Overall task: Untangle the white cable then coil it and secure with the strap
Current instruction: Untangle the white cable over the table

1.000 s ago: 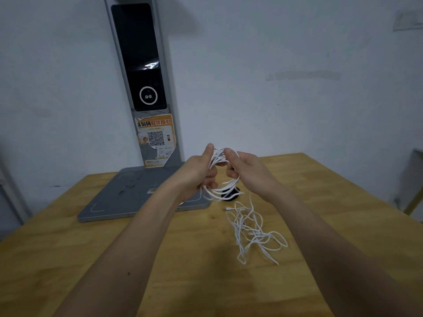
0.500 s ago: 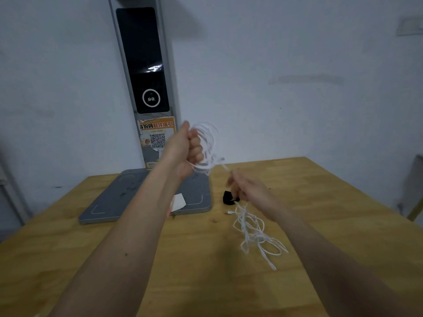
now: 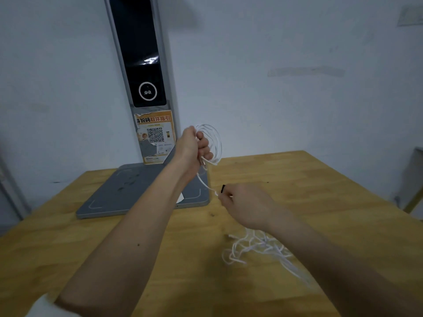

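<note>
We see the left hand [image 3: 193, 146] raised above the tabletop [image 3: 160, 259], its fingers curled round several loops of the white cable [image 3: 214, 143]; this grip is tight and closed on the coil, and the loops stand out to the right of the fist. From the bottom of the coil one strand of the cable goes down and to the right, to the right hand [image 3: 247, 204]. The right hand is lower, just above the wood, and its thumb and fingers pinch this strand at their tips. A small black thing [image 3: 223, 188] shows just beside these fingertips; we cannot tell if it is the strap, or if the hand touches it.

The rest of the cable lies in a loose tangle on the tabletop, under and beside the right forearm, and one end of it points to the left.

Behind the hands a grey device [image 3: 146, 193] with a flat base stands on the tabletop against the wall. Its upright column has a dark screen [image 3: 139, 51] and, below it, an orange sticker [image 3: 156, 136] with a QR code.
</note>
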